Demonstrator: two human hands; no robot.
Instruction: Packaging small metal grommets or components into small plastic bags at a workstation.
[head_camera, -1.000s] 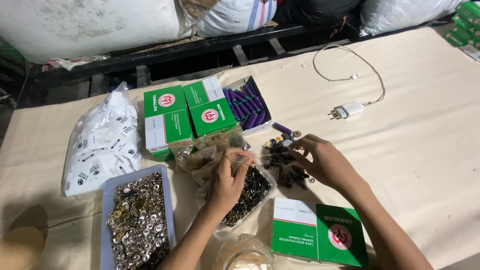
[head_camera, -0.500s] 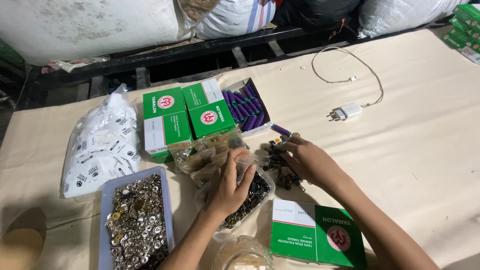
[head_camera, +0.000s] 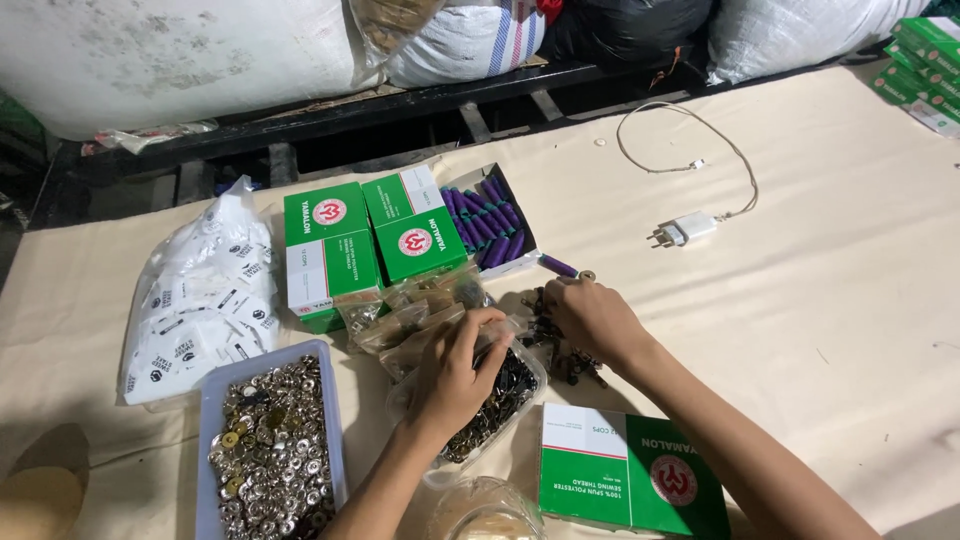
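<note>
The left hand (head_camera: 455, 375) curls over a clear bag of dark metal fasteners (head_camera: 500, 395) on the bench (head_camera: 820, 320) — fingertips hidden. The right hand (head_camera: 592, 318) covers a loose pile of dark fasteners (head_camera: 570, 362) — grip impossible to tell.

One head-worn camera, looking steeply down and forward over the table (head_camera: 850, 330).

The single view sits above the person's own forearms, which enter from the bottom edge and reach away from the lens, so the left hand (head_camera: 455, 375) and right hand (head_camera: 595, 320) lie near the middle of the frame at close range. The cloth-covered table fills most of the picture and runs slightly askew, its far edge rising toward the upper right. Beyond that edge the view takes in a dark metal rack (head_camera: 400, 110) and stuffed white sacks (head_camera: 170, 55) along the top.
</note>
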